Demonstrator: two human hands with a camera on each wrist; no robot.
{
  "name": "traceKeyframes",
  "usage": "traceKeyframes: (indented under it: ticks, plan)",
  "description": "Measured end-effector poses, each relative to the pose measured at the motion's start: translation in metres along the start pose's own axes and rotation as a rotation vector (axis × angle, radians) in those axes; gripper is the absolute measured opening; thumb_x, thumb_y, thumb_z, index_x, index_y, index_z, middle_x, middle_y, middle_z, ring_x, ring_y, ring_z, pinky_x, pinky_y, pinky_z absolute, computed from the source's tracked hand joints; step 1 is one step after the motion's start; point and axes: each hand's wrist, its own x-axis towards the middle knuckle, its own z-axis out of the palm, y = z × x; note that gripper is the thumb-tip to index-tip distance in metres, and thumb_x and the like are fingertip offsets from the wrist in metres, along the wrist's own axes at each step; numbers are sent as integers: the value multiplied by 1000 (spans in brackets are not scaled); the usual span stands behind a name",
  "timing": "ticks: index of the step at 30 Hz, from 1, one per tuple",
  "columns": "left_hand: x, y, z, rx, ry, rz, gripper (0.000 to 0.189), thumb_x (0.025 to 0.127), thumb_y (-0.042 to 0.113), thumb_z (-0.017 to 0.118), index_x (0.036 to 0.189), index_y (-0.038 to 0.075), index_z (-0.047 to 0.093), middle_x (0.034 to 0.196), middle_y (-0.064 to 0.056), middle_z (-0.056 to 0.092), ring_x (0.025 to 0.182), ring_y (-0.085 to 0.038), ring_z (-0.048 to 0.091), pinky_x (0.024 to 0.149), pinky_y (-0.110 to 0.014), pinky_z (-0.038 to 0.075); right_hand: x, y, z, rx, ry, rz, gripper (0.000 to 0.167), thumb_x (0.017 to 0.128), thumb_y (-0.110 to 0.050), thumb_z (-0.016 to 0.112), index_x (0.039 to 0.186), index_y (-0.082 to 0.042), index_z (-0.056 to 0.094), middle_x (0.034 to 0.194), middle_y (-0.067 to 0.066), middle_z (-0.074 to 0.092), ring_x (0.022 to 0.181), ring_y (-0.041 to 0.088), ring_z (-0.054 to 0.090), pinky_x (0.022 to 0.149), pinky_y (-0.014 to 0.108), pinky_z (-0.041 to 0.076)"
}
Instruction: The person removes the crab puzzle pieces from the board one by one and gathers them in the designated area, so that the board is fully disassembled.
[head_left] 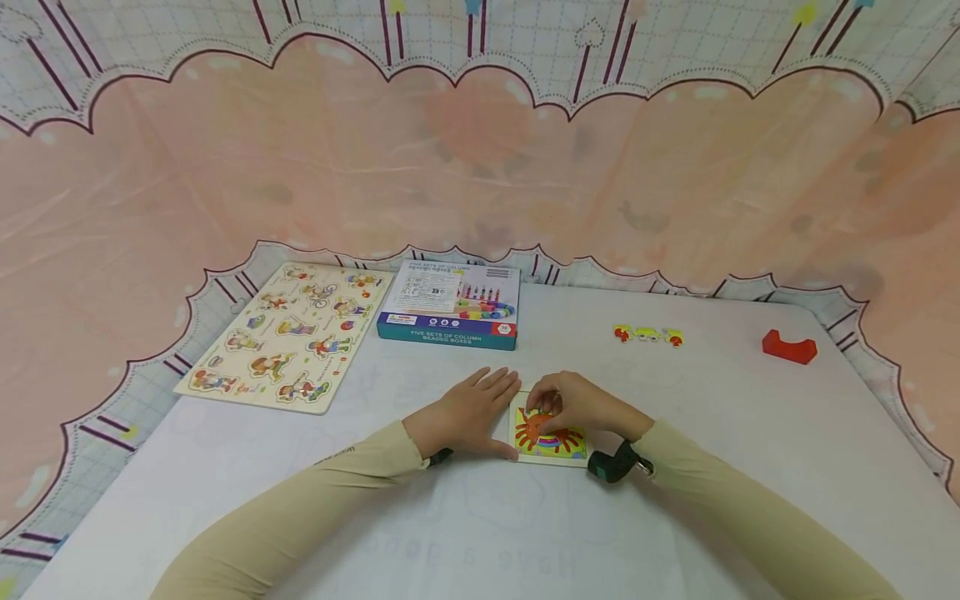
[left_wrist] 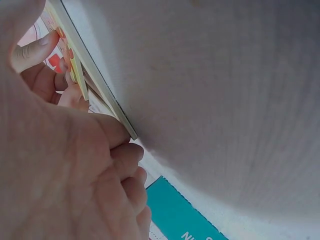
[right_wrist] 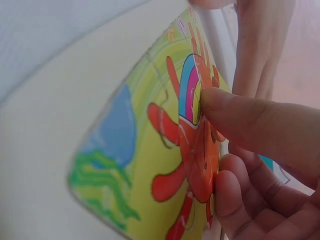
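A small picture puzzle board lies on the table, showing an orange crab-like figure with red legs and a rainbow patch. My left hand rests along its left side, fingers extended, thumb at the lower left corner. In the left wrist view, the left fingertips touch the board's edge. My right hand is over the board and pinches a puzzle piece, tilted up from the board in the left wrist view. The right wrist view shows the right thumb on the orange figure, with curled fingers behind it; they partly hide the piece.
A large wooden puzzle board with figures lies at the back left, beside a teal-edged beaded set box. Toward the back right are a yellow train-shaped piece with red ends and a red notched block. A patterned cloth rises behind the table.
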Motion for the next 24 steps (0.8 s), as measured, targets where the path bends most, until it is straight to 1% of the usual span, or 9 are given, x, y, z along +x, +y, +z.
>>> traceKeyframes:
  ticks: [6,14,17,18,21,24]
  plan:
    - [0,0,0,4,4,5,101,77,73,52,151,11,21,158,-4,19,147,-22,14,121,-41,10,1,4,2,23,9,0,25,76,-12,78,97,-7,67,84,2,64,72,10,53,64,16,49]
    - [0,0,-1,5,1,7,101,77,73,52,151,12,20,158,-4,19,147,-22,14,121,-42,11,0,3,0,24,22,-78,21,76,-15,78,92,-9,67,82,-2,64,71,7,54,65,17,51]
    - [0,0,-1,-5,-1,6,101,77,72,53,151,12,20,158,-4,19,147,-22,14,121,-42,10,1,3,0,26,15,-64,20,75,-12,78,91,-11,66,81,-2,63,72,8,54,66,18,51]
    - [0,0,-1,-9,-1,6,101,77,72,53,151,12,20,158,-4,19,147,-23,14,121,-42,11,2,2,0,32,12,-45,20,75,-11,78,91,-11,66,82,-2,63,73,8,54,66,18,51]
    - [0,0,0,-13,-6,0,102,76,72,54,151,12,20,158,-4,18,147,-22,13,121,-42,10,3,2,0,23,8,-26,21,75,-10,78,91,-11,66,82,-2,63,73,9,54,66,17,51]
    - [0,1,-1,7,-7,-4,102,77,73,52,151,11,20,158,-4,19,147,-22,14,121,-41,10,2,1,0,9,11,-39,20,75,-11,78,91,-10,66,81,-1,63,72,9,54,65,16,50]
